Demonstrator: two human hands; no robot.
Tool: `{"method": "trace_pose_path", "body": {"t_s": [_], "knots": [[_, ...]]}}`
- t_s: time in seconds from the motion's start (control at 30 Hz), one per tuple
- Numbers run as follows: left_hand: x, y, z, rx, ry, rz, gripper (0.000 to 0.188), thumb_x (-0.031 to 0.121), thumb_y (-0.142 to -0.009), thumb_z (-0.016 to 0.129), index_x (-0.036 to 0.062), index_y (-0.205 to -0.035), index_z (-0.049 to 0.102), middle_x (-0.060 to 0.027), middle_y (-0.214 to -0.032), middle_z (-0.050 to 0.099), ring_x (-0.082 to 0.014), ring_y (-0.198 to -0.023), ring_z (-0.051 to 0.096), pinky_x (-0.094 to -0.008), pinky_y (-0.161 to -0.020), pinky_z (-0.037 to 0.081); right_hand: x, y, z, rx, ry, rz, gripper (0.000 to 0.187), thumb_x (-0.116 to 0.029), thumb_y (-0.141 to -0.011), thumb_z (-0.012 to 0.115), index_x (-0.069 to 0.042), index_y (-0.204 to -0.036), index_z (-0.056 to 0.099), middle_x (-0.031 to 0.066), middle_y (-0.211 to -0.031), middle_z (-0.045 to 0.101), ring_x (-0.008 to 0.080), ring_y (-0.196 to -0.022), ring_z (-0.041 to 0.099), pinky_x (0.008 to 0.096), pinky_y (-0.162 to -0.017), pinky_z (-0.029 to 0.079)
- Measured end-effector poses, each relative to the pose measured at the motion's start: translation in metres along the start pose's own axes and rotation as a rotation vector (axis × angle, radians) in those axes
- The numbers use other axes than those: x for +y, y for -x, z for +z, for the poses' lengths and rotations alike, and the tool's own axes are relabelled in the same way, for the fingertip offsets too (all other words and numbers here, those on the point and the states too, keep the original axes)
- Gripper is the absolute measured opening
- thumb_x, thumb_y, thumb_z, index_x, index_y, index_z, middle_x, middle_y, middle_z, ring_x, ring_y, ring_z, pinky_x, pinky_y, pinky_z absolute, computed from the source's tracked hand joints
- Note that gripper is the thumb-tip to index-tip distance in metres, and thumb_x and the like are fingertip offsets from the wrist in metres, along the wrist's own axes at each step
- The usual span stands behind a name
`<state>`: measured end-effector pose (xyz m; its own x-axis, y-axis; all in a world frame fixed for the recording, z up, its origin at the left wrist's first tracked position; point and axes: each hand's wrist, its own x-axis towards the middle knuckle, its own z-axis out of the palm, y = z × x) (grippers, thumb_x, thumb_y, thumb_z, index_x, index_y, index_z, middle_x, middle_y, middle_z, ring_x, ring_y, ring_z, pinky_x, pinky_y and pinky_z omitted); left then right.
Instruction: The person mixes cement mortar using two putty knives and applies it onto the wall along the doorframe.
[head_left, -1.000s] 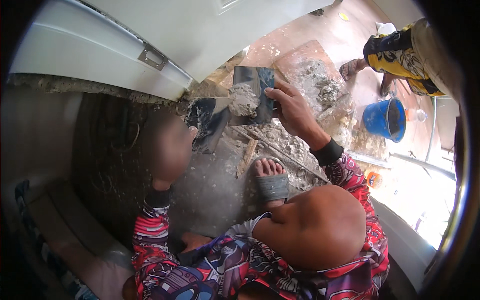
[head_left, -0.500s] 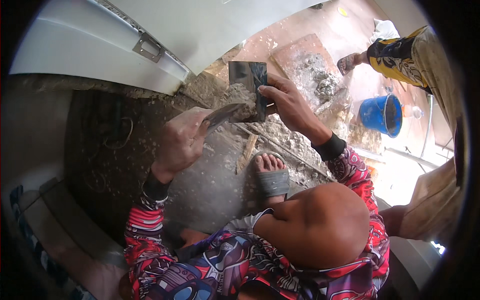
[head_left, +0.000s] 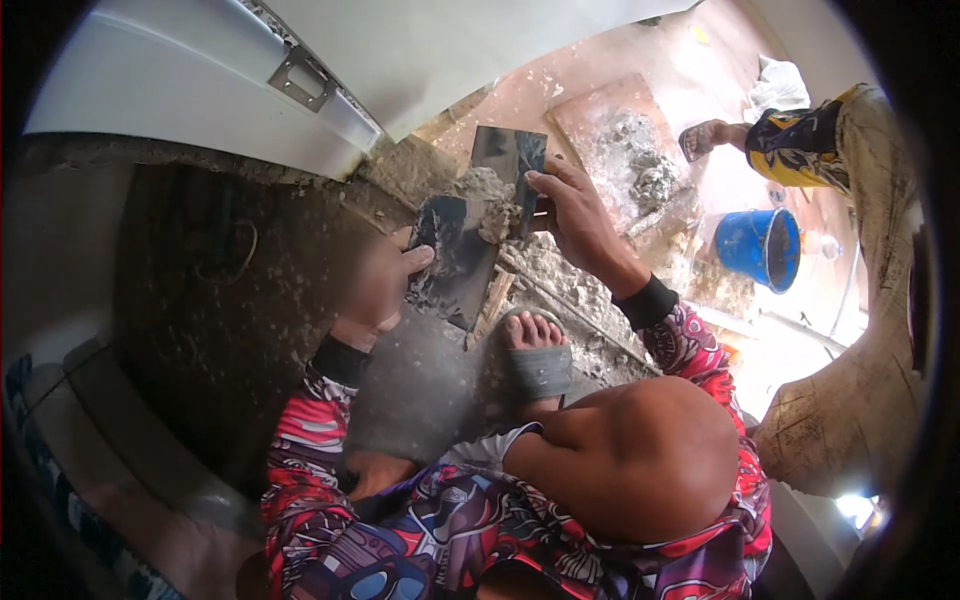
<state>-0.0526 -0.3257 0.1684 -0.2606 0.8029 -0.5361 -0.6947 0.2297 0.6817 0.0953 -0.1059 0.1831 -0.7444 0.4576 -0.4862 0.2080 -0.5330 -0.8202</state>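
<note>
My left hand (head_left: 375, 285), partly blurred, grips a dark, flat, rectangular scraper (head_left: 450, 270), its thumb on the near face. Grey smears of mortar run along that scraper's lower edge. Across from it, my right hand (head_left: 580, 218) is closed on a second dark rectangular scraper (head_left: 510, 150), the thumb on top and the fingers behind. A lump of wet grey mortar (head_left: 488, 190) lies between the two scrapers, touching both. Both tools are held above the rubble-strewn ground, in front of my sandalled foot (head_left: 538, 350).
A mortar-smeared board (head_left: 590, 105) bears a grey heap (head_left: 650, 180) at the back. Right of it stands a blue bucket (head_left: 745, 245). Another person's leg (head_left: 800, 145) reaches in at far right. A white panel (head_left: 430, 50) overhangs the upper left. A wood scrap (head_left: 490, 305) lies near my foot.
My left hand has turned its scraper from nearly edge-on to broad face showing, tilted down. The mortar now bridges both scrapers. My right hand has shifted only slightly.
</note>
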Motion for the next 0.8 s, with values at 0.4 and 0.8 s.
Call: {"method": "trace_pose_path", "body": {"t_s": [0.4,0.8], "knots": [[0.046,0.055,0.002,0.088,-0.479,0.602,0.029,0.011,-0.094,0.055,-0.0013,-0.119,0.064,-0.0066,-0.109,0.068,-0.0139,-0.102,0.063,-0.0302,-0.091,0.049,0.002,0.009,0.023,-0.219,-0.422,0.024,0.025,-0.009,-0.099,0.044,-0.004,-0.121,0.054,0.0075,-0.111,0.066,0.0170,-0.096,0.066,0.0345,-0.083,0.054],[0.123,0.159,0.000,0.147,0.250,0.935,0.030,-0.002,-0.096,0.056,-0.0020,-0.126,0.056,-0.0082,-0.117,0.064,-0.0133,-0.103,0.062,-0.0305,-0.085,0.052,-0.072,0.046,0.072,-0.396,-0.304,0.087,0.052,-0.020,-0.097,0.049,0.001,-0.144,0.038,0.0178,-0.137,0.055,0.0307,-0.124,0.057,0.0460,-0.107,0.044]]}}
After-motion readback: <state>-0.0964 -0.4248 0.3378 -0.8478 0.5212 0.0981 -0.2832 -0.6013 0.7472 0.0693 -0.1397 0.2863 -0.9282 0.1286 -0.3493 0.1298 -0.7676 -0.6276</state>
